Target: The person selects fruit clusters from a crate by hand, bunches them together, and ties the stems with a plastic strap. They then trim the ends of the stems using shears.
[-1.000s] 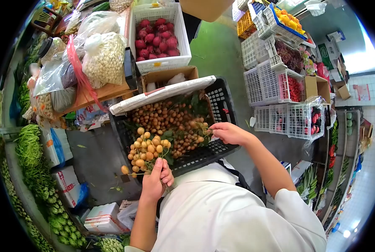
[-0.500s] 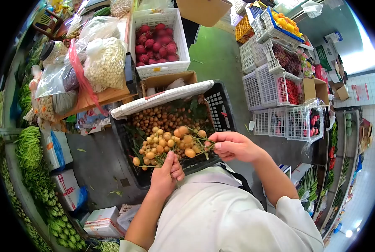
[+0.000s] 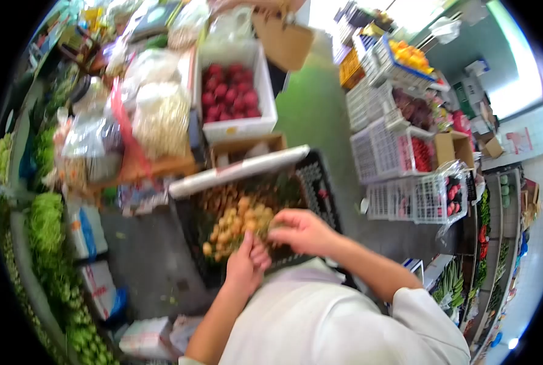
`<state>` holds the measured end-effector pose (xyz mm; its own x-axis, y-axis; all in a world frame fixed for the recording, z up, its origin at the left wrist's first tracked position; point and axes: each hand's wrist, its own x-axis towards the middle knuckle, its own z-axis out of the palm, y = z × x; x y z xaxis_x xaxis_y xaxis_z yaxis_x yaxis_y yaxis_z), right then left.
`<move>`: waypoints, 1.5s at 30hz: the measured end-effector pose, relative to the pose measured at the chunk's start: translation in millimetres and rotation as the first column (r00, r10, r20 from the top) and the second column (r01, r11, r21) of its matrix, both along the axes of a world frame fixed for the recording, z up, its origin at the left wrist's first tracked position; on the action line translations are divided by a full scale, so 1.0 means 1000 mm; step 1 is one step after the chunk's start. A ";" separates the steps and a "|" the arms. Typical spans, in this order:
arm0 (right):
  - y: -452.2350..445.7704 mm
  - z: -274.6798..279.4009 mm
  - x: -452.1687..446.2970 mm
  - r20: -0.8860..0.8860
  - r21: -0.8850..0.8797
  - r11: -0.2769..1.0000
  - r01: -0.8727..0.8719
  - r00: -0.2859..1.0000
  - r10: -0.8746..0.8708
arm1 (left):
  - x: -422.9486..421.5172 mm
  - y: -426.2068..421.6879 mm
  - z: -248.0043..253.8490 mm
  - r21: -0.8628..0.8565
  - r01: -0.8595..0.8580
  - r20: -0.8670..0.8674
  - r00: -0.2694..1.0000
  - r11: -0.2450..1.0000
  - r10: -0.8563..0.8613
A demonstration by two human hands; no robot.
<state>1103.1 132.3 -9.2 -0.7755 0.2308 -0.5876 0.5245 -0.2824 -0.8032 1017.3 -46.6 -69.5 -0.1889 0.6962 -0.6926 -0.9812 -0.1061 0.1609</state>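
Observation:
A bunch of round yellow-brown fruit (image 3: 229,228) hangs over a black crate (image 3: 323,188). My left hand (image 3: 247,261) is closed round its stems at the lower side. Close beside it, my right hand (image 3: 302,231) has its fingers drawn together at the right edge of the bunch; what they pinch is blurred and partly hidden. More small brown fruit lies inside the crate, under and behind the bunch. A white board-like slab (image 3: 241,171) rests across the crate's far edge.
Beyond the crate stands a white box (image 3: 270,115) of dark red fruit, with bagged goods (image 3: 162,118) on a table to its left. Stacked white crates (image 3: 375,155) are on the right. Green vegetables (image 3: 49,243) line the far left. Part of a person shows at the top.
My right hand has come from the crate's right side to the bunch beside my left hand. The bunch has shifted right from its earliest place. The view has tilted up and blurred.

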 end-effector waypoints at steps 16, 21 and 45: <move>-0.001 -0.018 0.000 -0.146 0.532 0.811 -0.244 0.917 0.372 | -0.009 0.016 -0.001 0.021 0.049 0.166 0.985 0.999 -0.051; -0.011 -0.027 0.005 -0.159 0.505 0.863 -0.001 0.983 0.095 | -0.005 0.024 -0.004 0.033 0.075 0.089 0.993 0.997 -0.078; 0.023 -0.053 0.021 0.124 -0.291 0.955 -0.059 0.987 0.099 | 0.017 0.006 -0.031 -0.053 0.048 -0.165 0.985 0.997 -0.056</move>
